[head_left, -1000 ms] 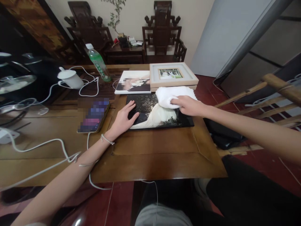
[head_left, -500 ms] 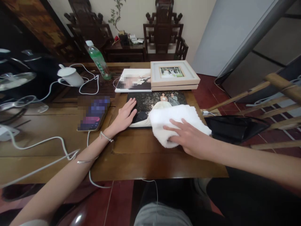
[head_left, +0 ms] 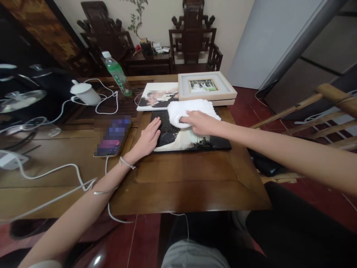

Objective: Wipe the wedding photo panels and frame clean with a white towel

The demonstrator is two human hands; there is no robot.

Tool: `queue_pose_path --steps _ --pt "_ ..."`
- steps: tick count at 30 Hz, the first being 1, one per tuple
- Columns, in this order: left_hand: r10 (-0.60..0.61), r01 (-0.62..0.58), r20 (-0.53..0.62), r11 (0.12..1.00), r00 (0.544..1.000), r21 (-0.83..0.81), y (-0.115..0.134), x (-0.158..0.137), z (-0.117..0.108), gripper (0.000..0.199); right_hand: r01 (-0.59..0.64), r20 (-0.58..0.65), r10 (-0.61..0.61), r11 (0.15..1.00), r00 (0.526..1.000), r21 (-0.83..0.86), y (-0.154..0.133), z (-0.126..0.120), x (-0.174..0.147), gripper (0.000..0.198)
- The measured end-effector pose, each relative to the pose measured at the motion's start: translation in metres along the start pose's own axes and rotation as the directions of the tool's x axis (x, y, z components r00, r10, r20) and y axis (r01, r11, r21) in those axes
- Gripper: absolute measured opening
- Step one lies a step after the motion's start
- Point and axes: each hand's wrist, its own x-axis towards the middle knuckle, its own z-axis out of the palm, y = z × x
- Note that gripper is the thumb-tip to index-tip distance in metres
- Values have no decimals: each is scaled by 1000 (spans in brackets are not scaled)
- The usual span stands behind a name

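Nearest is the front edge of the wooden tabletop (head_left: pixel 184 197), bare there. Just beyond lies the dark photo panel (head_left: pixel 189 142), flat, w/ a pale gown showing in its lower part. L hand (head_left: pixel 147 138) rests on the panel's L edge, fingers straight & flat, gripping nothing; a bracelet (head_left: pixel 126 163) circles that wrist. Phone (head_left: pixel 111 138) lies L of this hand, apart from it, w/ a white cable at its near end. R hand (head_left: pixel 203 122) has its fingers closed on a bunched white cloth (head_left: pixel 185 108), which covers the panel's upper-mid part. Behind the panel: white-edged photo (head_left: pixel 160 96) on the L, & next to it, on the R, a pale framed picture (head_left: pixel 206 88) atop another frame. Farther L stand a lidded white cup (head_left: pixel 86 93) & a green-labelled bottle (head_left: pixel 118 77), slightly tilted in view. Dark carved chair (head_left: pixel 193 41) in bkgd, by the wall.
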Motion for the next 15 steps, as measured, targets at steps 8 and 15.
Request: queue_pose_path --steps 8,15 --pt "-16 16 11 1000 1000 4 1 0 -1 60 97 34 -99 995 995 38 -56 18 -70 73" --pt "-7 6 31 1000 999 27 4 0 -2 59 210 115 -222 972 968 103 -74 13 -100 67"
